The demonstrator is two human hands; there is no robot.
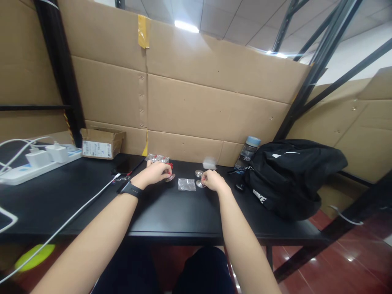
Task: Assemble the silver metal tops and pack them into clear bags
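Note:
My left hand (156, 173), with a dark watch at its wrist, pinches a small shiny metal disc (170, 178) just above the black table. My right hand (212, 180) has its fingers closed on another round metal disc (200, 184) at the tabletop. Just behind that one lies a third disc (199, 173). Between the two hands a small clear plastic bag (186, 184) rests flat. Behind my left hand is a clear pack (157, 158) with shiny round pieces and something red.
A black backpack (294, 175) and a bottle with a blue cap (247, 152) stand at the right. On the left are an open cardboard box (102, 143), a phone (124, 166), a white cable (82, 209) and a power strip (39, 166). Cardboard panels rise behind the table (171, 222).

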